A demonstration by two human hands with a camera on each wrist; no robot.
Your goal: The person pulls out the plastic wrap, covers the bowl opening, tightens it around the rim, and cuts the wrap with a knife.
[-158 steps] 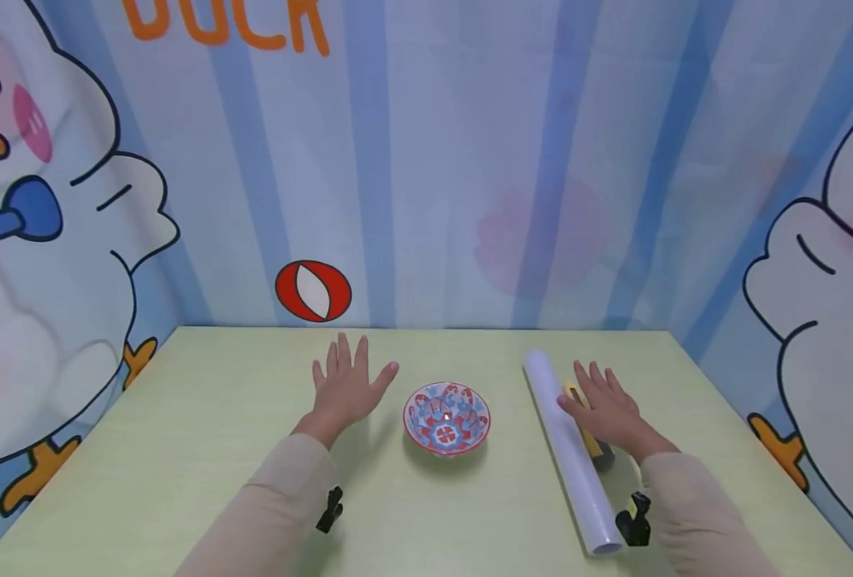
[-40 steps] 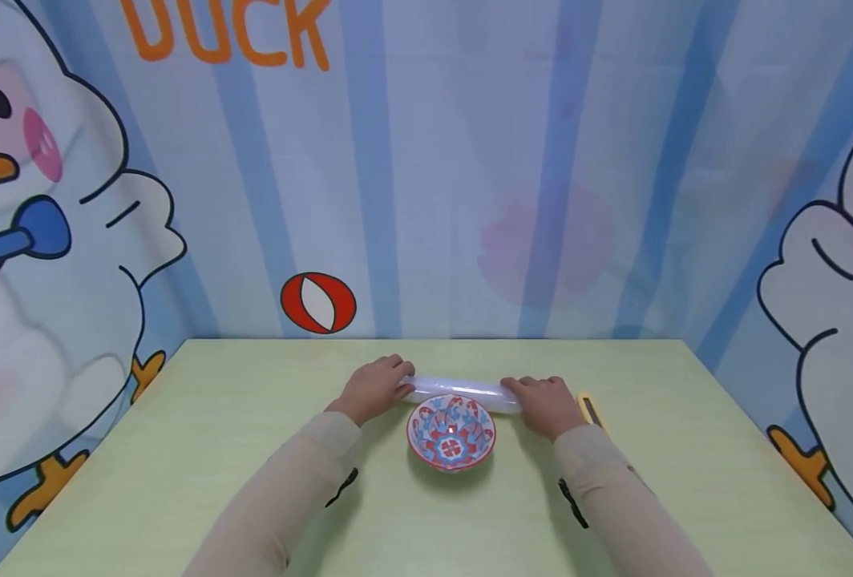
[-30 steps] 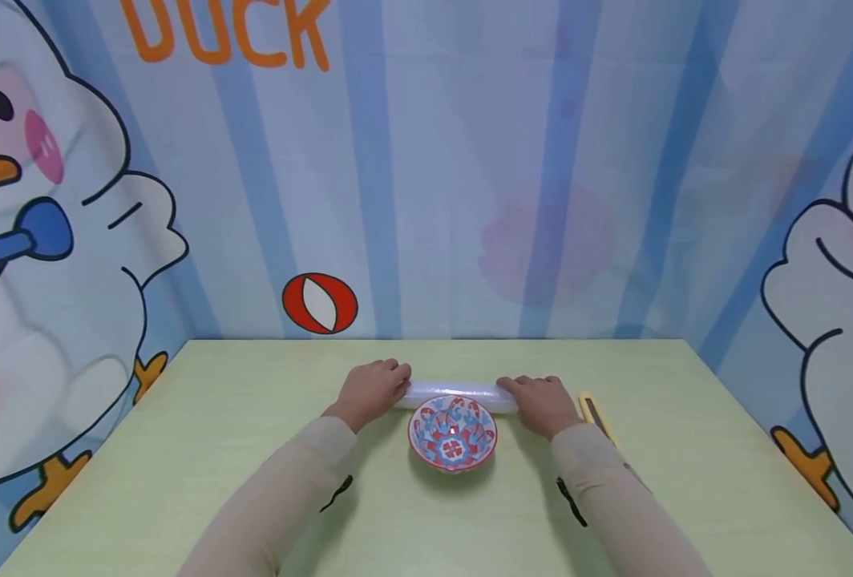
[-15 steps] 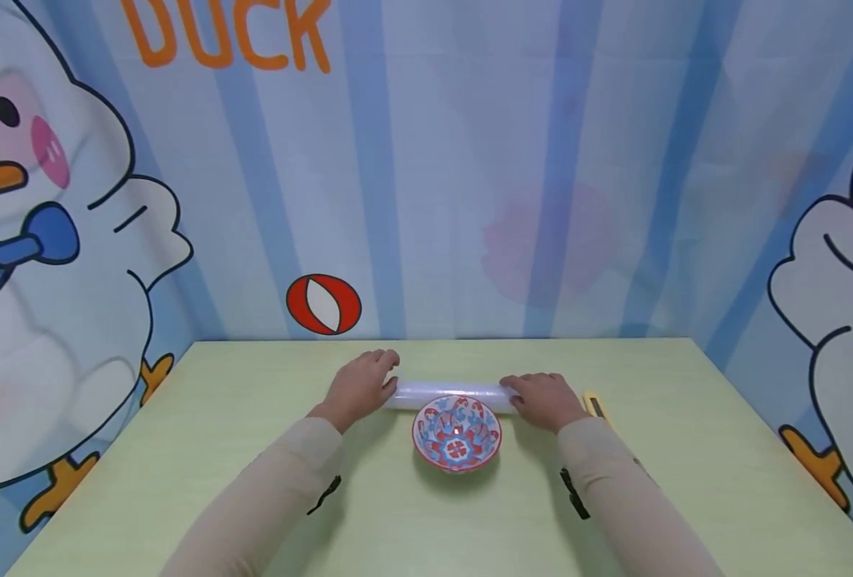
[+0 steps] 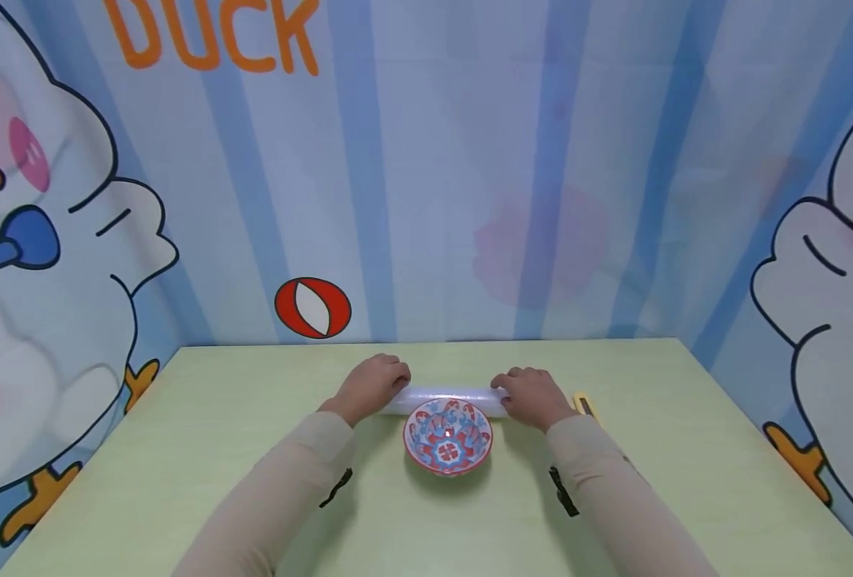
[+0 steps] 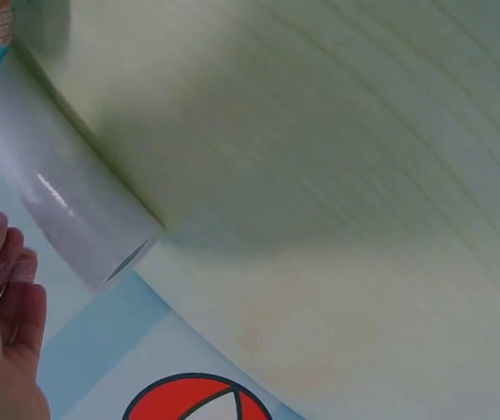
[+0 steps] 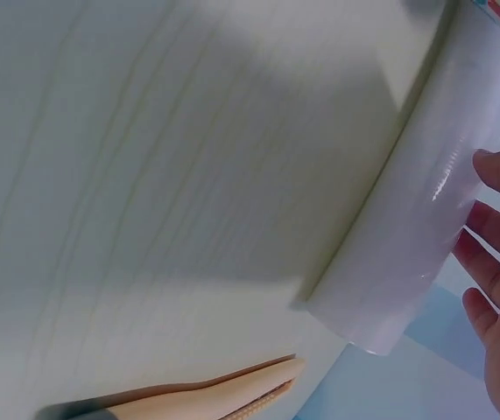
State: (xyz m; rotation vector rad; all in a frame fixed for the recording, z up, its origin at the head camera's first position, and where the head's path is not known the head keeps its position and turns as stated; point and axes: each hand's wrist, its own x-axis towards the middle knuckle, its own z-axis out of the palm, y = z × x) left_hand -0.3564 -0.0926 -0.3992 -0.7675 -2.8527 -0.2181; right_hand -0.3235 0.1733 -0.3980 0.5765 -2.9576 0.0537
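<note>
A roll of clear plastic wrap point(image 5: 462, 395) lies crosswise on the table, just behind a bowl point(image 5: 448, 437) patterned in red, blue and white. At the roll's left end is my left hand point(image 5: 369, 388). In the left wrist view its bent fingers point(image 6: 22, 271) pinch a bit of transparent film beside the roll. My right hand point(image 5: 535, 397) is at the other end. Seen from the right wrist, thumb and fingers point(image 7: 495, 229) stand apart, their tips against the roll's far side. The bowl hides part of the roll in the head view.
Right of my right hand lies a yellow tool point(image 5: 584, 405), partly behind the sleeve; the right wrist view shows a toothed strip on its tan-looking body point(image 7: 214, 402). The pale table point(image 5: 253, 481) ends at a striped duck-print backdrop point(image 5: 441, 200).
The roll, earlier lying lengthwise at the right, now lies behind the bowl. Over the last half second, the left fingers, which were raised and spread off the roll, have come down and closed together.
</note>
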